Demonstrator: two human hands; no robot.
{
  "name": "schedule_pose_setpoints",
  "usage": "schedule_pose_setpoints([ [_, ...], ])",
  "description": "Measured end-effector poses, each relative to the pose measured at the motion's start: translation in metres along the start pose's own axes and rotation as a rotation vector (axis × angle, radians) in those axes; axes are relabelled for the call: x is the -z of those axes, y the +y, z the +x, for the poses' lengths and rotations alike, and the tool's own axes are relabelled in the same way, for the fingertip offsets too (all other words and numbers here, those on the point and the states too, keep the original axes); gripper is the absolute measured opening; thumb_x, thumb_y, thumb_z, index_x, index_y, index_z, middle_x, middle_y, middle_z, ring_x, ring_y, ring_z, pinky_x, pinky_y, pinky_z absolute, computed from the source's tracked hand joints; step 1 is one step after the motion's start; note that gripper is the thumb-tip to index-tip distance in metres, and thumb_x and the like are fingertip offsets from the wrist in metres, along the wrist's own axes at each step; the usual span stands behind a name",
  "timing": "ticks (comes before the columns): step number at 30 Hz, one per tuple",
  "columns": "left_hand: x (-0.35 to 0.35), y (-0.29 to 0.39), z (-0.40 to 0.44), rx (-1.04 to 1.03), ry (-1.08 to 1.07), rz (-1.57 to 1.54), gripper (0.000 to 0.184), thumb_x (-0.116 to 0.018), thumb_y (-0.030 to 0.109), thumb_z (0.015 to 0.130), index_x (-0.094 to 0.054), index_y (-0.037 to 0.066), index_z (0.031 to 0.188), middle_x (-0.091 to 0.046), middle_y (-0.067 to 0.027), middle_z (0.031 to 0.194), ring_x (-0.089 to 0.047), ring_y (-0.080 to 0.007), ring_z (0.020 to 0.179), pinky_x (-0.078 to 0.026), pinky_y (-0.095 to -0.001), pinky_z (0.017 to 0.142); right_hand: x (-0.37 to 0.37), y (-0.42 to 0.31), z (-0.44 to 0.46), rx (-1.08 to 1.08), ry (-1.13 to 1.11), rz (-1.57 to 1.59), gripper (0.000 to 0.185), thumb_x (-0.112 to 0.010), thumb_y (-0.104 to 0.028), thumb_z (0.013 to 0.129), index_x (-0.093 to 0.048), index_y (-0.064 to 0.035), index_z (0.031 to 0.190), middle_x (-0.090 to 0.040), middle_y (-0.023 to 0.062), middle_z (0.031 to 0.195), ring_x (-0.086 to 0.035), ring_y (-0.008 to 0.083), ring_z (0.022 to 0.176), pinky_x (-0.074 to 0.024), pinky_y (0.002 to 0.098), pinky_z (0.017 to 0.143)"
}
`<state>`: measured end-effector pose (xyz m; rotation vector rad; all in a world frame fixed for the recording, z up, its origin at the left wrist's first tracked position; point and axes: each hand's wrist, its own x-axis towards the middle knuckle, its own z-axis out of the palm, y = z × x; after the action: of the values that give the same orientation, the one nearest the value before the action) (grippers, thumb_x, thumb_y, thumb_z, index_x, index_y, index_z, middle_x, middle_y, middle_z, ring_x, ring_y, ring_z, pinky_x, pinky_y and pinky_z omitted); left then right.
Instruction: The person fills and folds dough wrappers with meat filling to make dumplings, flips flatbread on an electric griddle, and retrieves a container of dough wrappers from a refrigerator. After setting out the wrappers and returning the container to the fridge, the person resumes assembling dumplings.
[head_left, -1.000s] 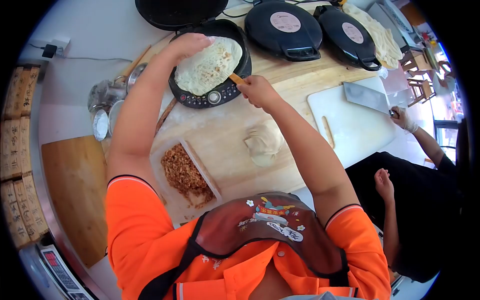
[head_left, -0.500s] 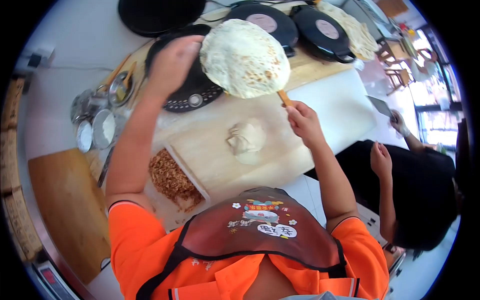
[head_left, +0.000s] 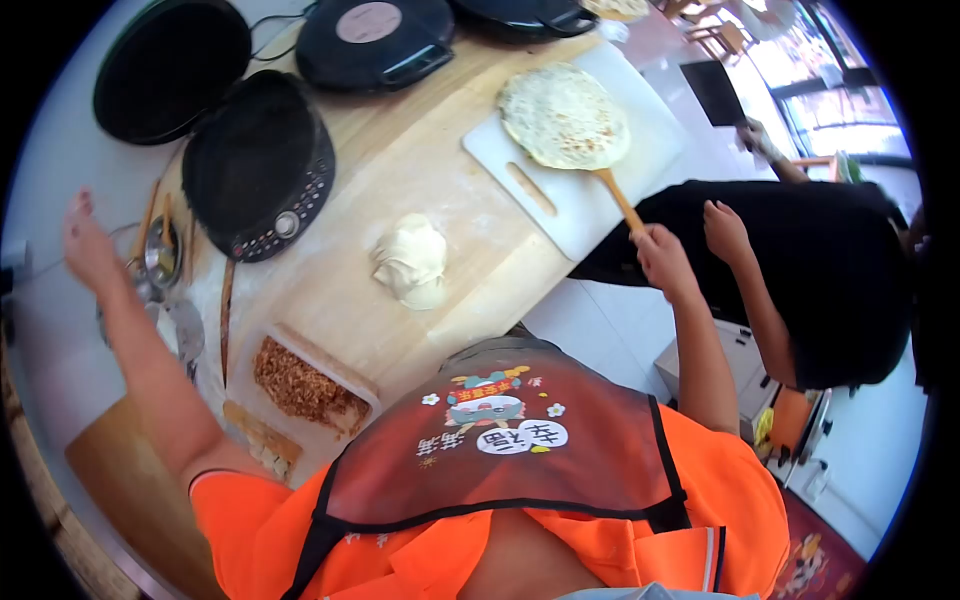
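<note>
My right hand is closed round the handle of a wooden spatula. A round browned flatbread lies at the spatula's far end, over the white cutting board; whether it touches the board I cannot tell. My left hand is raised at the left, beyond the metal bowls, with nothing visible in it and its fingers partly blurred. Between my arms, a lump of pale dough sits on the floured wooden worktop. The black electric griddle stands with its lid up and its plate bare.
A tub of brown crumbly filling is near my left forearm. Two closed griddles stand at the back. At the right, a co-worker in black holds a cleaver in a gloved hand. Metal bowls are at the left.
The flatbread was lifted off the griddle on the spatula and carried right to the cutting board. My left hand moved away to the left. The co-worker's cleaver left the board. The view has shifted.
</note>
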<state>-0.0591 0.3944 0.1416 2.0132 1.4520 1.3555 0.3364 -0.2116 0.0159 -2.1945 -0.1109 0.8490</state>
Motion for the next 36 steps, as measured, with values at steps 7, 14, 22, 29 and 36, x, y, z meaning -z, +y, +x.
schedule_pose_setpoints([
  [7, 0.032, -0.025, 0.039, -0.012, 0.055, -0.114, 0.033, -0.050, 0.022, 0.100, -0.066, 0.003, 0.122, -0.066, -0.0093, 0.123, -0.058, -0.0194, 0.119, -0.040, -0.0314, 0.103, -0.009, 0.064, -0.082, 0.153, -0.154, -0.381, 0.040, -0.065, -0.039, 0.093, -0.055, -0.0023, 0.079, -0.049, 0.0029, 0.061, -0.049, 0.0132, 0.056, -0.0418, 0.0325, 0.054],
  [14, 0.015, -0.096, 0.120, -0.094, -0.008, 0.077, 0.045, -0.052, 0.033, 0.098, -0.061, 0.003, 0.131, -0.062, -0.0125, 0.130, -0.056, -0.0243, 0.122, -0.039, -0.0346, 0.105, -0.078, -0.040, -0.028, 0.441, -0.185, -0.436, 0.032, -0.065, -0.033, 0.093, -0.060, -0.0061, 0.111, -0.058, 0.0135, 0.064, -0.059, 0.0274, 0.059, -0.0454, 0.0391, 0.059],
  [22, 0.007, -0.046, 0.196, -0.020, -0.052, 0.181, 0.059, -0.049, 0.044, 0.096, -0.052, 0.003, 0.139, -0.051, -0.0180, 0.144, -0.046, -0.0321, 0.135, -0.033, -0.0379, 0.111, -0.172, -0.107, 0.021, 0.613, -0.203, -0.416, 0.036, -0.069, -0.037, 0.090, -0.060, -0.0032, 0.097, -0.059, 0.0171, 0.064, -0.062, 0.0365, 0.066, -0.0476, 0.0405, 0.062],
  [29, -0.015, -0.065, 0.216, 0.166, -0.339, -0.073, 0.065, -0.049, 0.049, 0.096, -0.047, 0.006, 0.145, -0.040, -0.0126, 0.154, -0.036, -0.0291, 0.142, -0.026, -0.0380, 0.116, -0.269, -0.163, 0.051, 1.370, -0.323, -0.345, 0.019, -0.068, -0.010, 0.082, -0.051, -0.0021, 0.084, -0.059, 0.0116, 0.128, -0.060, 0.0338, 0.096, -0.0492, 0.0419, 0.082],
  [36, -0.013, -0.080, 0.229, 0.188, -0.456, 0.034, 0.068, -0.045, 0.058, 0.096, -0.043, 0.013, 0.148, -0.048, -0.0044, 0.149, -0.037, -0.0229, 0.142, -0.003, -0.0584, 0.116, -0.319, -0.193, 0.067, 1.634, -0.395, -0.571, 0.018, -0.068, -0.009, 0.081, -0.052, -0.0027, 0.082, -0.049, 0.0091, 0.147, -0.061, 0.0293, 0.097, -0.0496, 0.0400, 0.084],
])
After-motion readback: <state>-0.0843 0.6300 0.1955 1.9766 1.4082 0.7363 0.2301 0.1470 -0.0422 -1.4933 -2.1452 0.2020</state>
